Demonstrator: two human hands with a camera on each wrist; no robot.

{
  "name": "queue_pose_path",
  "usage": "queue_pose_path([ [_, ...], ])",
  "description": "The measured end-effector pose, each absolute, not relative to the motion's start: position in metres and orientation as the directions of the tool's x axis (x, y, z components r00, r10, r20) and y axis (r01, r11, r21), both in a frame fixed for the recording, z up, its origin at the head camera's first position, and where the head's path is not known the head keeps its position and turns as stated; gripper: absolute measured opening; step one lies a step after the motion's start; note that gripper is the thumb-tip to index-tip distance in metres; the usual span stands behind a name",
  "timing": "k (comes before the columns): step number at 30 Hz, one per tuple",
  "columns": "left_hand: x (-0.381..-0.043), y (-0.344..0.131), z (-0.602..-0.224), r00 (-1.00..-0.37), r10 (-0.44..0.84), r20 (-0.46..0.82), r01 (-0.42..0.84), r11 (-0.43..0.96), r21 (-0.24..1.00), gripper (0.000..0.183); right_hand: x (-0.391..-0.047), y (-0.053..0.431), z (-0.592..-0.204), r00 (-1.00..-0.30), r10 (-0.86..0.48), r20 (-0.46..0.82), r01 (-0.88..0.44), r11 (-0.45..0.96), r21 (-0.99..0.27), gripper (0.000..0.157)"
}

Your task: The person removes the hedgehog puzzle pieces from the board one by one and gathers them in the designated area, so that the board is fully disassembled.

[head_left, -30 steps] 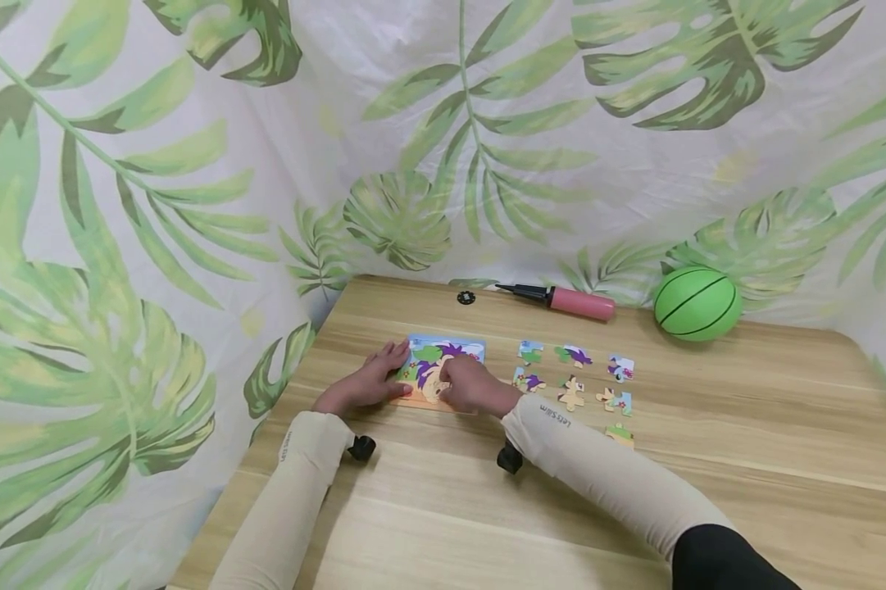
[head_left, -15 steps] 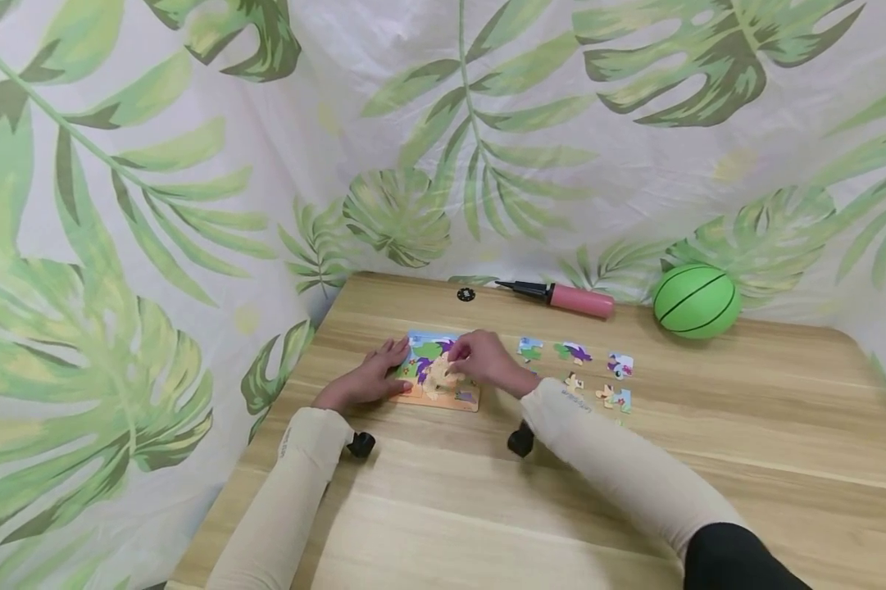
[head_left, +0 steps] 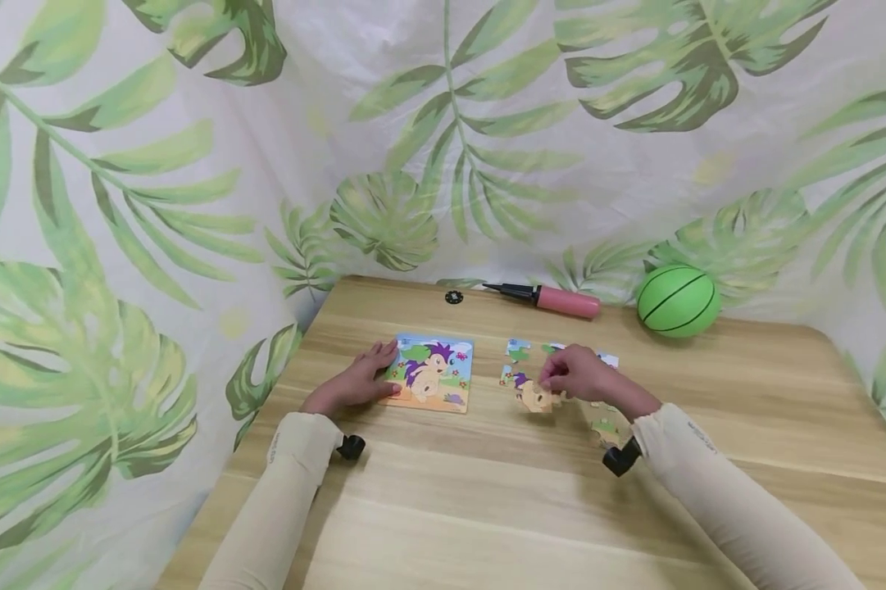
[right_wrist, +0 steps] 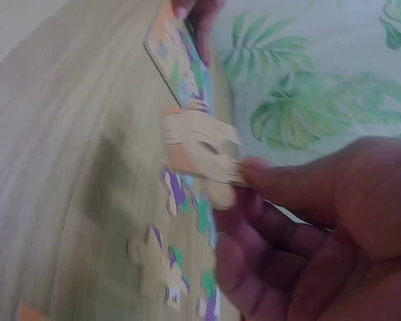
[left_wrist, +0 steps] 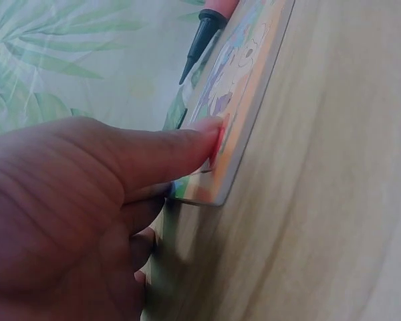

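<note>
A square puzzle board (head_left: 463, 385) with a purple-haired cartoon hedgehog picture lies on the wooden table. My left hand (head_left: 357, 379) rests at its left edge, thumb (left_wrist: 180, 150) pressed flat on the near-left corner and the other fingers along the side. To the right of the board, my right hand (head_left: 579, 377) pinches a tan puzzle piece (right_wrist: 204, 144) between thumb and fingers, above the table. Beneath and behind that hand lie several loose puzzle pieces (head_left: 518, 350) in rows, some hidden by it. One green and tan piece (head_left: 606, 422) lies nearer the wrist.
At the table's back stand out a pink and black hand pump (head_left: 561, 301), a small black disc (head_left: 453, 297) and a green ball (head_left: 679, 301). A leaf-print cloth (head_left: 383, 98) hangs behind and to the left of the table (head_left: 428, 492).
My right hand has lifted the tan piece off the board and carried it right, over the loose pieces. The left hand has stayed at the board's left edge.
</note>
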State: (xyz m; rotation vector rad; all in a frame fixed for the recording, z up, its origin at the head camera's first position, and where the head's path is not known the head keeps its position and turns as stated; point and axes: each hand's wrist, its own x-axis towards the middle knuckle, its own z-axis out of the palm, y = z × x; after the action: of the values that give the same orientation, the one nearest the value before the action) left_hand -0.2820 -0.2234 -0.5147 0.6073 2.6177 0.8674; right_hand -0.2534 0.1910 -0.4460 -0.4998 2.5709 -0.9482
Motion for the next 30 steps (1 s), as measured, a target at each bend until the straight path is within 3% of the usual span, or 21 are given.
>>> queue_pose_path([
  [12, -0.280, -0.224, -0.511, -0.860, 0.477, -0.180, 0.286, 0.743, 0.605, 0.079, -0.234, 0.216, -0.469, -0.858, -0.442, -0.262, -0.180, 0.737, -0.652, 0.010],
  [19, -0.282, -0.225, -0.512, -0.870, 0.472, -0.144, 0.307, 0.746, 0.591, 0.077, -0.228, 0.214, -0.445, -0.940, -0.339, -0.033, -0.294, 0.857, -0.423, 0.011],
  [25, -0.287, -0.233, -0.503, -0.882, 0.463, -0.083, 0.308, 0.702, 0.643, 0.078, -0.245, 0.187, -0.422, -0.923, -0.384, 0.008, -0.350, 0.834, -0.426, 0.015],
  [30, -0.295, -0.245, -0.499, -0.842, 0.521, -0.141, 0.343, 0.718, 0.606, 0.098, -0.262, 0.146, -0.413, -0.890, -0.455, 0.000, -0.406, 0.793, -0.455, 0.014],
])
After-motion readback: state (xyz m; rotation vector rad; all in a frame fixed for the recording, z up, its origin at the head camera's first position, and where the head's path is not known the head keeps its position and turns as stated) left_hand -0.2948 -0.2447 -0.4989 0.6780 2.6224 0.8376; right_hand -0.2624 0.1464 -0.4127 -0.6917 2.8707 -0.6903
